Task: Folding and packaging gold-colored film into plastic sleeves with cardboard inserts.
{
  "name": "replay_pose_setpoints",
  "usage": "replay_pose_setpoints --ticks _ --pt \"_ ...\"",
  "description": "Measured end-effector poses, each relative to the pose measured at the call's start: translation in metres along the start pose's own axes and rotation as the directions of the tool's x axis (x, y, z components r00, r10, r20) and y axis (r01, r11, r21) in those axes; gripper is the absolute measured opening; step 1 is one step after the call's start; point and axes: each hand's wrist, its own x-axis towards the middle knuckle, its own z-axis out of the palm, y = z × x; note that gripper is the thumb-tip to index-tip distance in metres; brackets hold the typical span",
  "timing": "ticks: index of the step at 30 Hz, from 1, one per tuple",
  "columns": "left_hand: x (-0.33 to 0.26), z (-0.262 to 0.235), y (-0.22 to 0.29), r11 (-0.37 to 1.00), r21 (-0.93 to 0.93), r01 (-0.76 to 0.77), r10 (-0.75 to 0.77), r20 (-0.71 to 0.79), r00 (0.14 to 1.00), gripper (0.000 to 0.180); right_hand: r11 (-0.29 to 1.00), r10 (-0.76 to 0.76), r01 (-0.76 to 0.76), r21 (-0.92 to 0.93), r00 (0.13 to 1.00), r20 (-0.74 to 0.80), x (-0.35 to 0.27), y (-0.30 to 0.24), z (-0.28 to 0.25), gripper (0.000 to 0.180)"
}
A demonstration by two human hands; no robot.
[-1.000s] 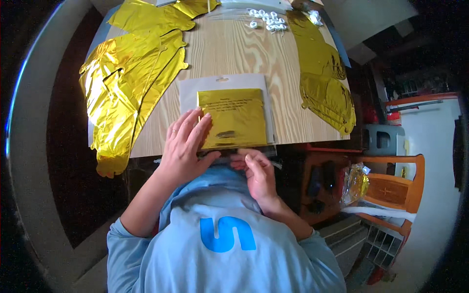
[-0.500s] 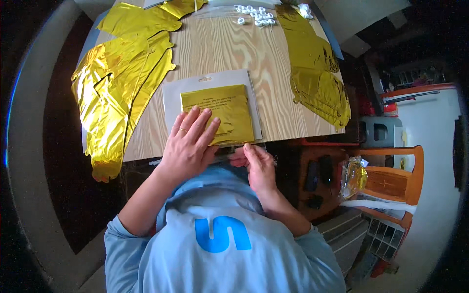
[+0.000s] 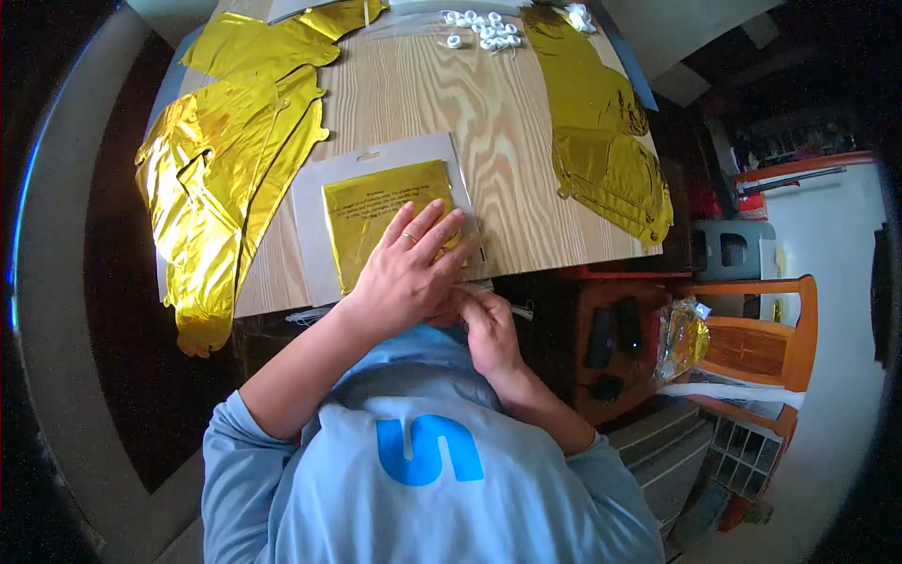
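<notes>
A clear plastic bag (image 3: 313,211) holds a folded gold foil sheet (image 3: 357,211) against a pale card (image 3: 434,148) with a hanging slot. It lies at the table's near edge, turned slightly. Across the lower right of the gold sheet lies my left hand (image 3: 413,273), fingers stretched out and a ring on one of them. My right hand (image 3: 489,329) is just below the table edge, thumb and fingers pinched on the bag's near edge. My left hand partly covers the pinched spot.
Large gold foil balloons, flat, lie along the left (image 3: 225,160) and right (image 3: 606,122) sides of the wooden table (image 3: 404,85). Several small white ribbon rolls (image 3: 489,31) sit at the far side. To the right stands a wooden chair (image 3: 752,348) with a plastic-wrapped gold packet (image 3: 683,338).
The bag has slid left and turned a little counter-clockwise. My left hand has moved right across it, and my right hand has shifted slightly left and down, closer to the left.
</notes>
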Motion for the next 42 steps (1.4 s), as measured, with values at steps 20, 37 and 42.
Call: replay_pose_setpoints --ticks 20,37,42 --pt "-0.024 -0.050 -0.012 0.988 0.016 0.156 -0.156 0.008 0.988 0.079 0.523 0.394 0.137 -0.841 0.836 0.382 0.032 -0.136 -0.052 0.027" --pt "-0.029 -0.039 -0.029 0.969 -0.110 0.222 -0.227 -0.029 0.974 0.071 -0.404 -0.038 0.368 -0.838 0.908 0.418 0.439 -0.173 -0.003 0.017" --pt "-0.033 -0.034 -0.032 0.976 -0.126 0.180 -0.187 -0.046 0.981 0.072 -0.508 -0.142 0.427 -0.748 0.815 0.561 0.405 -0.190 -0.015 0.017"
